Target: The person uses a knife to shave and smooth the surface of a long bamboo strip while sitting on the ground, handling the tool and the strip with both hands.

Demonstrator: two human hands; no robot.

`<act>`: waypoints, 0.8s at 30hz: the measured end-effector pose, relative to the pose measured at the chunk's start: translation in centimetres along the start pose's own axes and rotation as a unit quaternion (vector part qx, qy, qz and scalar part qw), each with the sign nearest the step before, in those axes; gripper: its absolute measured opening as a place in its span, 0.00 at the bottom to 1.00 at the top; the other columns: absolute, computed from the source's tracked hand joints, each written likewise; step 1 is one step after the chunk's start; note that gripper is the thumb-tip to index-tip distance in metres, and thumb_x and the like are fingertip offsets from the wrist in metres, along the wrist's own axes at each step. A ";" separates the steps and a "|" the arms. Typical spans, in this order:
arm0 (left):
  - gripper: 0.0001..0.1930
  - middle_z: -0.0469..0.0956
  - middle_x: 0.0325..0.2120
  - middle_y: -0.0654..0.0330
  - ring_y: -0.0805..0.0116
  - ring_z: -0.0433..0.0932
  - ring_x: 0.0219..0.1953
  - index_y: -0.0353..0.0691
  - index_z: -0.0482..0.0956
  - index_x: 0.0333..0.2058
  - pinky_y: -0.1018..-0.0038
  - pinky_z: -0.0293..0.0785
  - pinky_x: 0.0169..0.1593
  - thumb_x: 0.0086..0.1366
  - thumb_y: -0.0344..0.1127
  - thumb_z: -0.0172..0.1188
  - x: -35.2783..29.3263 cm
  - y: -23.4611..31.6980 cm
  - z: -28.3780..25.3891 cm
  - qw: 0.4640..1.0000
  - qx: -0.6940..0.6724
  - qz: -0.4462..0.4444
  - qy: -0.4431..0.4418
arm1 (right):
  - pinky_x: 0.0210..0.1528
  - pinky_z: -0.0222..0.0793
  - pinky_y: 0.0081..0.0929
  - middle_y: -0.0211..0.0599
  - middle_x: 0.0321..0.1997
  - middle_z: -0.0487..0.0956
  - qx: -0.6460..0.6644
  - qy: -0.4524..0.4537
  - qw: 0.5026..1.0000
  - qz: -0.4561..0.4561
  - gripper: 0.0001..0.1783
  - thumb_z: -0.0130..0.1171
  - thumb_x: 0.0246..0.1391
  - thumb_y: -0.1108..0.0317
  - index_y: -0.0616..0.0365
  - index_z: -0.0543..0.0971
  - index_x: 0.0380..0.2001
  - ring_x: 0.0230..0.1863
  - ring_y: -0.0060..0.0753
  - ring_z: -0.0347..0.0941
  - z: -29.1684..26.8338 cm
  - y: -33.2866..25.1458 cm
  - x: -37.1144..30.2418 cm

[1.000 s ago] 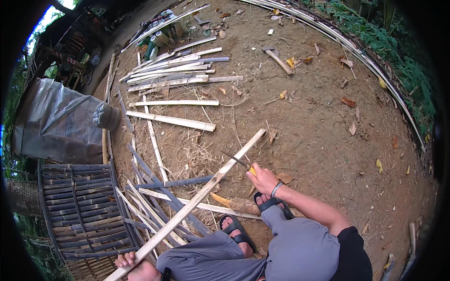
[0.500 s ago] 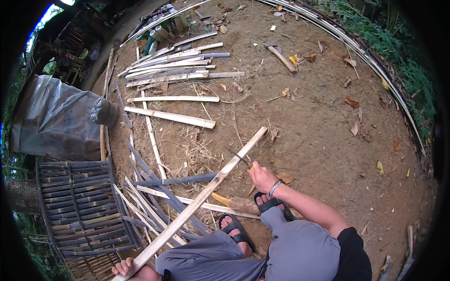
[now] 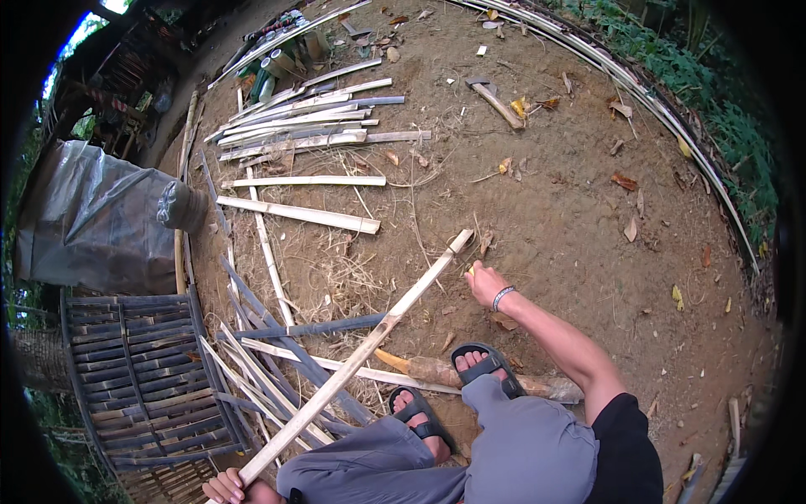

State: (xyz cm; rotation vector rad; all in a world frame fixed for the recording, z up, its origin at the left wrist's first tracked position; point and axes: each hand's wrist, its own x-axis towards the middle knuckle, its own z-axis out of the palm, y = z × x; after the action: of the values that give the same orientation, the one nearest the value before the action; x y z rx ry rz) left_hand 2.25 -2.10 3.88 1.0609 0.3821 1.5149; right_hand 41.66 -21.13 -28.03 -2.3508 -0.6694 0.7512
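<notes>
My left hand [image 3: 228, 487] grips the lower end of a long pale split-bamboo strip [image 3: 361, 353], its fingers wrapped over the edge. The strip slants up and away to the right, past my left knee. Close to its far end, my right hand [image 3: 487, 284] is closed around a knife's yellow handle [image 3: 472, 270]. Most of the handle is hidden in the fist, and the blade is hard to make out against the strip. Under the strip's middle, a log with a pale pointed end [image 3: 393, 361] lies on the ground beside my sandalled feet.
Bamboo strips [image 3: 294, 126] lie in rows at the far left, and more [image 3: 277, 370] criss-cross near my left side. Thin shavings [image 3: 344, 277] cover the dirt. A hatchet [image 3: 497, 102] lies farther off. At left stand a slatted bamboo rack [image 3: 143, 378] and a plastic-covered bundle [image 3: 101, 223].
My right hand with the knife has moved up and right, toward the strip's far end. My left hand keeps its hold on the lower end. The view has shifted slightly.
</notes>
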 end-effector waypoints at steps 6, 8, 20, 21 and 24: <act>0.20 0.54 0.11 0.70 0.76 0.54 0.15 0.48 0.56 0.15 0.77 0.55 0.23 0.62 0.46 0.49 -0.5 -0.2 1.1 0.990 0.042 0.029 0.129 | 0.36 0.69 0.53 0.65 0.27 0.76 -0.004 -0.084 0.993 -0.084 0.20 0.46 0.59 0.57 0.69 0.65 0.36 0.32 0.66 0.74 1.0 -2.7 -3.2; 0.19 0.54 0.11 0.70 0.76 0.54 0.15 0.48 0.56 0.15 0.77 0.55 0.23 0.62 0.45 0.49 -0.3 -0.8 1.7 0.992 0.041 0.022 0.118 | 0.37 0.70 0.52 0.65 0.28 0.76 0.003 0.006 1.000 0.017 0.20 0.46 0.59 0.57 0.68 0.66 0.38 0.34 0.65 0.74 0.8 2.7 0.7; 0.22 0.54 0.12 0.69 0.74 0.55 0.16 0.47 0.56 0.16 0.76 0.55 0.24 0.63 0.53 0.47 -0.4 -0.9 1.7 0.990 0.097 0.043 0.088 | 0.41 0.71 0.49 0.65 0.33 0.76 -0.072 -0.023 0.996 0.036 0.20 0.45 0.60 0.59 0.71 0.68 0.38 0.38 0.63 0.74 0.4 6.6 3.9; 0.22 0.53 0.12 0.68 0.74 0.54 0.16 0.47 0.57 0.17 0.76 0.55 0.25 0.63 0.53 0.47 -0.4 -0.2 1.2 0.989 0.109 0.047 0.086 | 0.41 0.71 0.48 0.64 0.34 0.76 -0.077 -0.044 0.996 0.013 0.20 0.45 0.60 0.59 0.71 0.68 0.38 0.38 0.63 0.74 0.8 4.1 2.9; 0.22 0.54 0.12 0.68 0.74 0.54 0.16 0.47 0.57 0.17 0.76 0.55 0.25 0.63 0.54 0.48 -0.8 -0.4 0.9 0.995 0.049 0.044 0.077 | 0.44 0.70 0.47 0.64 0.35 0.76 -0.079 -0.076 0.994 0.016 0.20 0.45 0.60 0.59 0.71 0.68 0.39 0.39 0.62 0.74 -0.6 1.4 0.4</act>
State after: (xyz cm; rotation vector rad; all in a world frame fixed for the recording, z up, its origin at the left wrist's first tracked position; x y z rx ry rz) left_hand 3.15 -3.03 3.74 1.0508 0.5274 1.6763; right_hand 42.76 -22.11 -28.64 -2.4701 -0.7846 0.9302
